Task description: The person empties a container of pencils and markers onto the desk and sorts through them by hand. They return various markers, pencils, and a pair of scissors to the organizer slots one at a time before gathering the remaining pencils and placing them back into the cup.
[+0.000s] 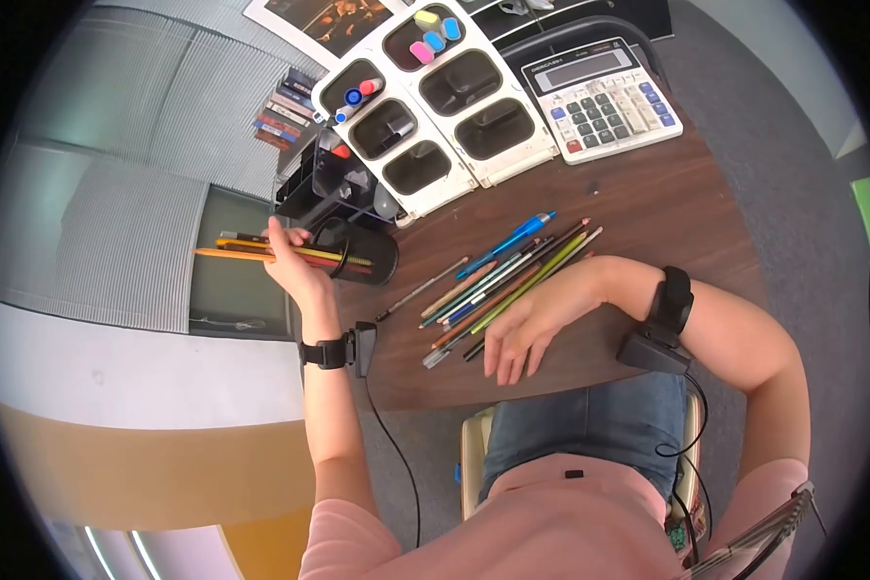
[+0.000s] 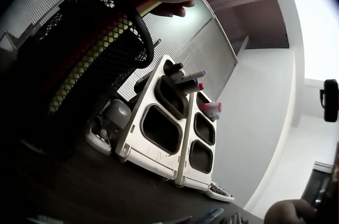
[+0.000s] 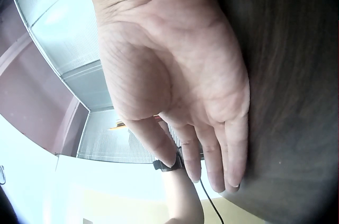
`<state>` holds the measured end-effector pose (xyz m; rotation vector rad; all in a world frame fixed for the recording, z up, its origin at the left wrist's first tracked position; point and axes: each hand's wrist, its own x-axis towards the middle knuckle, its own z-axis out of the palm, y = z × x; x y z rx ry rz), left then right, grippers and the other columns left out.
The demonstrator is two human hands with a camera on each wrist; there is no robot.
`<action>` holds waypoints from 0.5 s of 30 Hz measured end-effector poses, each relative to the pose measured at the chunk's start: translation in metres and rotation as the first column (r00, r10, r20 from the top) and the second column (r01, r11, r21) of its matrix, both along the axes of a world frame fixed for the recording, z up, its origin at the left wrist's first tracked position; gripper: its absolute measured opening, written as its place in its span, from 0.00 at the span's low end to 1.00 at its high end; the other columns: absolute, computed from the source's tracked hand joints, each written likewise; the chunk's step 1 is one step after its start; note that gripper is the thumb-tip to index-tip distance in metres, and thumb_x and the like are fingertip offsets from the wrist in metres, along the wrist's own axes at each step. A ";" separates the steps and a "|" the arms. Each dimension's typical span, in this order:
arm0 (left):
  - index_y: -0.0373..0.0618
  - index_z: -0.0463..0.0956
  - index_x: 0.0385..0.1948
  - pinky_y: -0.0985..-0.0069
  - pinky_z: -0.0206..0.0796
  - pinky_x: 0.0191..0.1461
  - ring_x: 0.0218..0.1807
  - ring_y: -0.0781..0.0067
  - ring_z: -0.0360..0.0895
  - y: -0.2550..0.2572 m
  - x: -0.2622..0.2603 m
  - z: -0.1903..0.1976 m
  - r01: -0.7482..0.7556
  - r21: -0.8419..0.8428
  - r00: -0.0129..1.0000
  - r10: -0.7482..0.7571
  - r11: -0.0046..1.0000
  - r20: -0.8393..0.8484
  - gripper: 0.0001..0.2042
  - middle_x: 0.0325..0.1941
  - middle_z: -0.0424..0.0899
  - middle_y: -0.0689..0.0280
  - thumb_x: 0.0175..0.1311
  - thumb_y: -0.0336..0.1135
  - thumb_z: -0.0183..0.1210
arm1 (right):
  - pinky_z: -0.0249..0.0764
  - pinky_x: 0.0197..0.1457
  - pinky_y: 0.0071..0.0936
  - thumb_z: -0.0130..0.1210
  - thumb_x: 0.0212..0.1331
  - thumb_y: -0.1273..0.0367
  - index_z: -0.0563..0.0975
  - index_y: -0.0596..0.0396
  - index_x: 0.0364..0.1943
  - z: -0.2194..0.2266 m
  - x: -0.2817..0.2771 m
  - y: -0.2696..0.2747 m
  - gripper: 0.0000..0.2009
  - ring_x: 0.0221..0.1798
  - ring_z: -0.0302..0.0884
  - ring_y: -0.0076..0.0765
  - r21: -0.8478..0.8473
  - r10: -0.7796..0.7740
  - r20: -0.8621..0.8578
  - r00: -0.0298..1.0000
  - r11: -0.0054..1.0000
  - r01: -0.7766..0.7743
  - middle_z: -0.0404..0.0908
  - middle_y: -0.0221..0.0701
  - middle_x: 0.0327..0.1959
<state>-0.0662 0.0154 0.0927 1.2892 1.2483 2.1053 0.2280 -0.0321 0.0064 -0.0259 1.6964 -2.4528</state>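
Note:
My left hand [image 1: 298, 269] grips several pencils [image 1: 237, 249] at the left, their yellow and dark shafts running into a black mesh pen cup [image 1: 382, 253]. In the left wrist view that cup [image 2: 79, 70] looms large, and a yellow-green pencil [image 2: 90, 62] shows through its mesh. My right hand [image 1: 541, 314] is palm down at the table's near edge with its fingers extended. Beside it lies a loose bunch of colored pencils [image 1: 512, 280] with a blue pen [image 1: 507, 244] above them. The right wrist view shows the right palm [image 3: 185, 75] holding nothing.
A white desk organizer [image 1: 445, 106] with markers in some compartments stands at the back, a large calculator [image 1: 604, 101] to its right. Left of the organizer are a dark holder [image 1: 343, 184] and stacked small books [image 1: 285, 111]. The dark wooden table [image 1: 648, 213] ends near the lap.

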 end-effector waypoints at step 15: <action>0.42 0.63 0.42 0.75 0.68 0.52 0.47 0.68 0.76 -0.024 -0.017 0.028 -0.183 0.181 0.967 0.210 0.966 -0.144 0.12 0.44 0.73 0.62 0.64 0.33 0.57 | 0.71 0.60 0.30 0.45 0.66 0.63 0.69 0.63 0.54 0.003 0.001 -0.002 0.19 0.57 0.72 0.38 0.020 -0.035 0.007 0.999 0.999 0.035 0.73 0.45 0.53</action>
